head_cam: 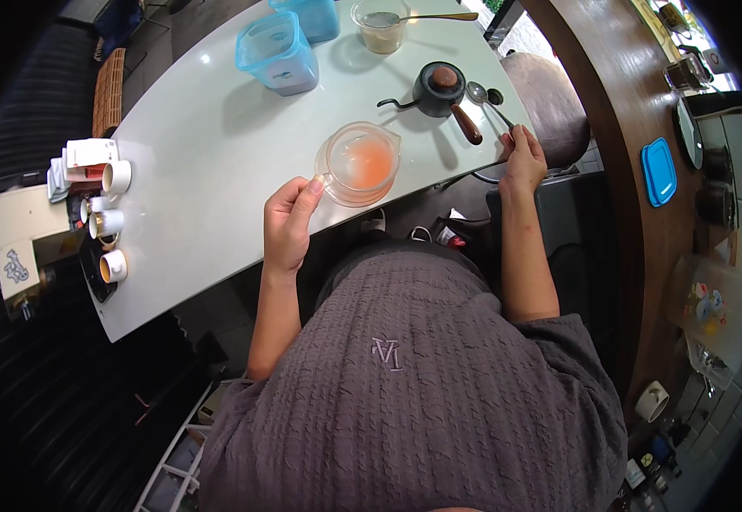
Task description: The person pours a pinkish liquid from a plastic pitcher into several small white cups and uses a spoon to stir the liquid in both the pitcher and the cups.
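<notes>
My left hand (293, 221) grips the handle of a clear glass pitcher (363, 163) with reddish-orange contents, at the near edge of the white table (204, 224). At the table's right end my right hand (524, 157) holds the handle end of a metal spoon (477, 93). The spoon's bowl lies beside a small dark round object (495, 96). Between the hands, farther back, stands a black gooseneck kettle (438, 93) with a wooden handle and lid knob. Behind it is a clear plastic cup (382, 38) with another spoon (438, 18) resting across its top.
Two blue plastic containers (281, 61) stand at the back of the table. Several mugs (113, 265) and a black tray (97, 275) are at the left end. On the right, a wooden counter (620, 160) bears blue lids (658, 171). A round stool seat (547, 109) is beyond the table's right edge.
</notes>
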Motion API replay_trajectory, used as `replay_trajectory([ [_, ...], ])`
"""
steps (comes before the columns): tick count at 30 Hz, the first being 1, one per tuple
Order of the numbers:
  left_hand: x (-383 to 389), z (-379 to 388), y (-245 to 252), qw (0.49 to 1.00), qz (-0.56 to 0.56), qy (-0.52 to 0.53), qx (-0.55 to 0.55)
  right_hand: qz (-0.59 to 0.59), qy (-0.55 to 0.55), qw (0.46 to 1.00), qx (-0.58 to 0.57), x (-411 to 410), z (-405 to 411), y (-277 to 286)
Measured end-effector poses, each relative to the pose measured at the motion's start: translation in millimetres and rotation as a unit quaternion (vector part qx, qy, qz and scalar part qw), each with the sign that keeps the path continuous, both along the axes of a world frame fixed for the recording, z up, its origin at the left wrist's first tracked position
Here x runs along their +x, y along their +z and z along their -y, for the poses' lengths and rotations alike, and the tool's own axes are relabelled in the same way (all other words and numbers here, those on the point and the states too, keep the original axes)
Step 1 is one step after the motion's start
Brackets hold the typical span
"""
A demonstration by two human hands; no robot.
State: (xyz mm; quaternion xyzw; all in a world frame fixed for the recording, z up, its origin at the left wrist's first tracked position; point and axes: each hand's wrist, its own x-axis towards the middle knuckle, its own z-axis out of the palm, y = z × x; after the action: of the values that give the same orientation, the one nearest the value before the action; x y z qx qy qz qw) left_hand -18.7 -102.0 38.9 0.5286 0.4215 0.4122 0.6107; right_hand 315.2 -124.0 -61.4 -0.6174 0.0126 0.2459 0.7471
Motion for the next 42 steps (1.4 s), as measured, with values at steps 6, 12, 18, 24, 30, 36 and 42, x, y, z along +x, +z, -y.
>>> replay_trajectory([
  [6, 4.3, 20.4, 1.2, 0.999, 0.008, 0.031, -0.001, 0.076, 0.06, 0.994, -0.046, -2.6, 3.1, -4.2],
  [12, 6.5, 34.5, 1.2, 0.998, 0.005, 0.057, 0.001, 0.285, 0.133, 0.929, -0.192, 2.9, 14.8, -15.6],
  [18, 5.9, 50.7, 1.9, 0.996, 0.008, 0.084, -0.007, 0.451, 0.162, 0.844, -0.241, -0.9, 19.1, -11.5],
  [24, 4.3, 66.3, 0.6, 0.995, 0.012, 0.098, -0.016, 0.478, 0.169, 0.835, -0.215, 0.8, 16.3, -14.9],
  [30, 0.7, 70.6, 2.5, 0.996, 0.003, 0.083, -0.017, 0.504, 0.159, 0.823, -0.206, 2.1, 17.0, -21.0],
  [36, 2.7, 51.3, 4.8, 0.999, 0.042, 0.011, -0.017, 0.479, 0.129, 0.843, -0.209, -8.9, 29.8, 4.9],
  [42, 15.3, 18.6, 12.2, 0.99, 0.058, -0.132, -0.01, 0.485, -0.001, 0.853, -0.19, -24.9, 78.3, 67.9],
])
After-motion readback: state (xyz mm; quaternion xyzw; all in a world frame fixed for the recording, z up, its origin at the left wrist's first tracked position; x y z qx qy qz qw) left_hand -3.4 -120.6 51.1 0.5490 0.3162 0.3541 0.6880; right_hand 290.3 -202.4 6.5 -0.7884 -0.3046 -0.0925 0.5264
